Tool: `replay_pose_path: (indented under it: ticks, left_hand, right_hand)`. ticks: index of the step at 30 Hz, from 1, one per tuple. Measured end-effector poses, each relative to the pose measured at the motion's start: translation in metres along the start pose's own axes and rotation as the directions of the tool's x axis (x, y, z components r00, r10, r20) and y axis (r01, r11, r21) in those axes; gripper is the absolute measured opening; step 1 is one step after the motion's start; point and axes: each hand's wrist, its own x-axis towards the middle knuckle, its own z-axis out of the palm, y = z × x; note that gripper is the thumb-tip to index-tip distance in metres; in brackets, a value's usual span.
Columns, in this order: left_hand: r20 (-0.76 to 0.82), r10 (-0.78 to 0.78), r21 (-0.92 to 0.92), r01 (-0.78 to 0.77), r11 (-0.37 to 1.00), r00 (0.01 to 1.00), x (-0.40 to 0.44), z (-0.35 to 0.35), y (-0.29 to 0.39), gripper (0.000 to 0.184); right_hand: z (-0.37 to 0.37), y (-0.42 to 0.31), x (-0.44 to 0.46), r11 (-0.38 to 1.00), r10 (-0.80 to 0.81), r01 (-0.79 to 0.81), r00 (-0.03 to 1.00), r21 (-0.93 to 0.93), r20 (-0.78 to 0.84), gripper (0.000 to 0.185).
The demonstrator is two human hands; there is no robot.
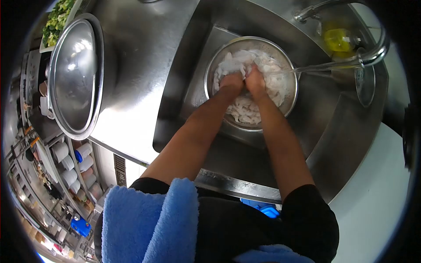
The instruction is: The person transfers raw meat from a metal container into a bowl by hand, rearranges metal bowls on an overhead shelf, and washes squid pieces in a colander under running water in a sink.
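A round metal colander [290,101] stands in the sink, full of soft white food pieces [245,111] that look like raw sliced meat or fish; I cannot tell which. Both hands are down among them, side by side near the middle. My left hand [231,82] is curled into the pieces, its fingertips hidden. Close against it, my right hand [255,82] is closed with fingers bunched around some of the pieces. From the faucet [372,56] a stream of water [322,66] runs into the colander's right side, beside my right hand.
The colander rests inside a deep steel sink [180,94]. A large metal bowl [74,79] sits on the left counter, near a white container of green vegetables [57,19]. A yellow bottle [337,40] stands behind the faucet. Shelves of stacked white containers [66,162] are at lower left.
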Motion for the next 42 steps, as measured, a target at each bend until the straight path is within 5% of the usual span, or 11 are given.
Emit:
replay_pose_path:
  ticks: [4, 8, 16, 19, 22, 25, 28, 31, 34, 38, 42]
  left_hand:
    - [-0.014, -0.086, -0.094, 0.084, 0.992, 0.996, -0.008, -0.007, 0.003, 0.075]
    - [-0.056, -0.15, -0.399, 0.115, 0.91, 0.987, -0.008, -0.005, 0.014, 0.077]
    - [-0.403, 0.082, -0.736, -0.377, 0.562, 0.911, -0.026, 0.033, 0.049, 0.073]
    - [-0.351, 0.103, -0.707, -0.335, 0.622, 0.931, -0.032, 0.022, 0.048, 0.068]
    - [-0.291, 0.034, -0.638, -0.221, 0.738, 0.956, -0.021, 0.021, 0.039, 0.068]
    - [-0.167, -0.035, -0.556, -0.065, 0.829, 0.985, -0.005, 0.005, 0.027, 0.068]
    - [-0.231, -0.012, -0.344, -0.07, 0.936, 0.973, -0.003, -0.001, 0.016, 0.07]
    - [-0.296, 0.082, -0.104, -0.117, 0.988, 0.952, -0.026, -0.015, 0.008, 0.09]
    - [-0.206, 0.111, 0.078, -0.097, 0.992, 0.972, -0.042, -0.018, 0.011, 0.109]
    - [0.036, 0.108, 0.048, -0.11, 0.993, 0.993, -0.029, -0.015, 0.016, 0.113]
    - [-0.015, 0.152, 0.249, -0.144, 0.958, 0.988, 0.007, 0.028, -0.003, 0.081]
  right_hand:
    - [0.023, 0.02, 0.007, 0.998, 0.051, -0.058, 0.988, -0.04, -0.143, 0.049]
    - [-0.017, -0.002, -0.028, 0.805, 0.227, -0.147, 0.971, 0.575, -0.07, 0.059]
    - [-0.074, -0.027, -0.049, 0.442, 0.333, -0.263, 0.936, 0.858, 0.115, 0.043]
    - [-0.094, -0.034, -0.056, 0.672, 0.26, -0.2, 0.965, 0.713, 0.025, 0.038]
    - [-0.092, -0.016, -0.054, 0.691, 0.013, -0.014, 1.0, 0.723, 0.007, 0.036]
    - [-0.081, 0.006, -0.05, 0.779, 0.034, -0.037, 0.999, 0.626, 0.017, 0.034]
    - [-0.073, 0.028, -0.047, 0.908, -0.148, 0.178, 0.983, 0.379, -0.107, 0.044]
    - [-0.088, 0.024, -0.059, 0.996, -0.083, 0.086, 0.991, 0.018, -0.108, 0.057]
    - [-0.086, 0.005, -0.064, 0.998, -0.058, 0.057, 0.995, -0.008, -0.08, 0.078]
    - [-0.013, 0.026, -0.035, 0.893, -0.281, 0.242, 0.958, -0.38, -0.05, 0.069]
    - [0.047, 0.073, 0.001, 0.788, -0.224, 0.243, 0.969, -0.566, 0.104, 0.054]
